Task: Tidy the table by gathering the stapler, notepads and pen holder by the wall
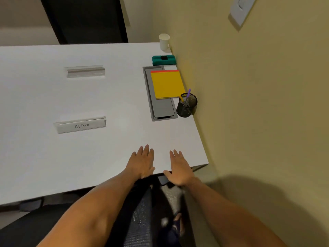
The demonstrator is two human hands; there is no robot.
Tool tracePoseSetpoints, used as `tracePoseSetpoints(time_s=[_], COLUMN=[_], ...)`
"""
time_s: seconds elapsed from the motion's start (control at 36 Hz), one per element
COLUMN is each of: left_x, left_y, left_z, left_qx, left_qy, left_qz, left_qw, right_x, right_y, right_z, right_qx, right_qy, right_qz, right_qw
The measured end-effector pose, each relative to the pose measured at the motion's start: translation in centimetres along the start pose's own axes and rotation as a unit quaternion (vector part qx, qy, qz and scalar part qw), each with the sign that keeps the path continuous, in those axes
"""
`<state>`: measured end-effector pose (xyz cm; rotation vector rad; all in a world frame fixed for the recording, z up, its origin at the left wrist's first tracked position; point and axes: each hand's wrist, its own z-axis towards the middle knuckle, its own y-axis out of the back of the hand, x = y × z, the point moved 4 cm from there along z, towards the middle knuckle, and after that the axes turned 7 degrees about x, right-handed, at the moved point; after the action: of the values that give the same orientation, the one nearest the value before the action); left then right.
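Okay, I'm seeing both hands, left and right, lying flat, empty on white table by yellow wall; holder keeping pens.

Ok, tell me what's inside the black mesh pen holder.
The pen holder stands by the wall, holding a purple pen that sticks up above the rim and something yellow at its edge. The mesh hides their lower ends and anything else at the bottom.
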<state>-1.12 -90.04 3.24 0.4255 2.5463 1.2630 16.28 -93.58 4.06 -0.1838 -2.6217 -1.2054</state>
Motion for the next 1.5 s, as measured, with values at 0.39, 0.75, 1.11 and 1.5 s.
tracePoseSetpoints(time_s=[0.39, 0.75, 1.11, 1.5], left_x=[-0.7, 1.6, -1.2, 3.3], left_y=[4.8, 5.4, 2.3, -7.9], left_z=[-10.8, -21.8, -32.8, -49.2], left_qx=[-0.087, -0.118, -0.226, -0.347], left_qy=[0.065, 0.087, 0.173, 0.349], left_qz=[-0.086, -0.133, -0.19, -0.311], left_qw=[0.99, 0.98, 0.94, 0.813], right_x=[5.2, 10.8, 15.6, 27.9], right_y=[2.0, 3.3, 1.2, -6.9], right_z=[-10.3, -17.8, -24.9, -31.1], right_qx=[-0.112, -0.172, -0.16, -0.087], right_qy=[0.051, 0.175, 0.319, 0.473], right_qz=[0.025, 0.147, 0.103, 0.009], right_qw=[0.992, 0.958, 0.929, 0.877])
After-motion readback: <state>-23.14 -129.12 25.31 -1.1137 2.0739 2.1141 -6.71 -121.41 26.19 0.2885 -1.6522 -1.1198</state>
